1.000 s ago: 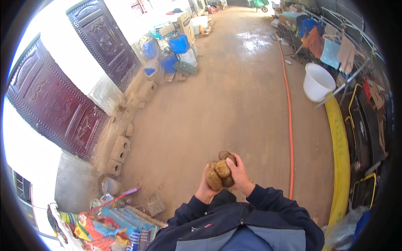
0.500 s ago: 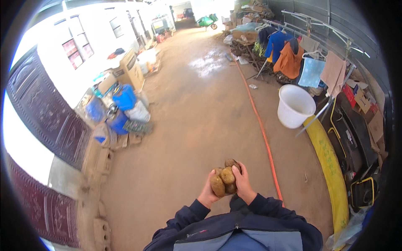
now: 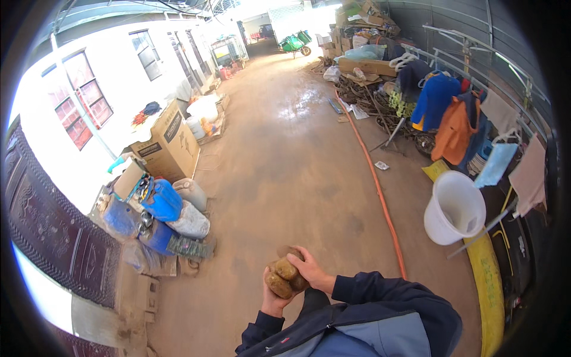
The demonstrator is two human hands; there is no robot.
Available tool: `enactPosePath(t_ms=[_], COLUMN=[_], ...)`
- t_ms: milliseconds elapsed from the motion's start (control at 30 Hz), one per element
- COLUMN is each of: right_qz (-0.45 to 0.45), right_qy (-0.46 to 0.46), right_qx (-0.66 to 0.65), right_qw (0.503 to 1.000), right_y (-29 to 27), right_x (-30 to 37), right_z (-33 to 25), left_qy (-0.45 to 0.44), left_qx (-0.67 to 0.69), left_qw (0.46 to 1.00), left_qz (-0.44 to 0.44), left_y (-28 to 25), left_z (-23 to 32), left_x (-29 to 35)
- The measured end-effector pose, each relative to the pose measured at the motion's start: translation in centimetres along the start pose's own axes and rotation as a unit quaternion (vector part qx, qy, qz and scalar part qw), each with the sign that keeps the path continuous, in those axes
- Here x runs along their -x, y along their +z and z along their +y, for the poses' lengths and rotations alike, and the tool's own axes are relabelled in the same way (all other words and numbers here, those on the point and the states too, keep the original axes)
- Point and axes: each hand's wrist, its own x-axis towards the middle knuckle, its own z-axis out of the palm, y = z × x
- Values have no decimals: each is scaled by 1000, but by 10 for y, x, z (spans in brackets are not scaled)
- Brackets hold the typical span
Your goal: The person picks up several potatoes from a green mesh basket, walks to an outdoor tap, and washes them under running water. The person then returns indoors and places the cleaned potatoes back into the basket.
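Several brown, earthy-looking potatoes (image 3: pixel 285 269) are bunched together in front of my body. My left hand (image 3: pixel 273 301) cups them from the left and below, its fingers mostly hidden behind them. From the right, my right hand (image 3: pixel 311 273) presses on the pile, with the thumb lying over the upper potatoes. Both hands are closed on the one bundle, held well above the dirt floor (image 3: pixel 333 220). Dark sleeves cover my forearms.
An orange hose (image 3: pixel 382 199) runs lengthwise along the floor on the right. Beyond it stand a white bucket (image 3: pixel 443 217), a yellow rolled sheet (image 3: pixel 485 279) and a rack of clothes (image 3: pixel 457 131). Blue jugs (image 3: pixel 162 201) and a large cardboard box (image 3: pixel 172 143) line the left wall.
The bucket, jugs and box appear nearer as I move forward along the passage. My hands, still around the potatoes, have shifted left and slightly lower in view.
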Motion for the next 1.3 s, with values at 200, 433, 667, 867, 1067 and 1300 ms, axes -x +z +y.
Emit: enactPosePath(t_ms=[200, 433, 667, 867, 1067, 1300], right_qz=[58, 211, 135, -4, -15, 114], right_qy=[0, -60, -50, -15, 31, -38], right_qx=[-2, -70, -66, 42, -23, -43], right_qw=[998, 973, 987, 999, 999, 992], right_y=[-26, -93, -124, -81, -72, -128], right_x=[-217, -439, -718, -939, -1168, -1399], right_z=[-52, -120, -156, -188, -204, -286], left_qy=[-61, -179, -115, 4, 18, -102], left_qx=[19, -50, -79, 8, 6, -14], left_qw=[998, 982, 990, 999, 999, 995], left_qz=[-28, -38, 2, 35, 40, -20], left_y=[33, 100, 150, 158, 165, 249], left_z=[114, 215, 346, 483, 610, 735], left_x=[-209, -469, -687, -817, -999, -1246])
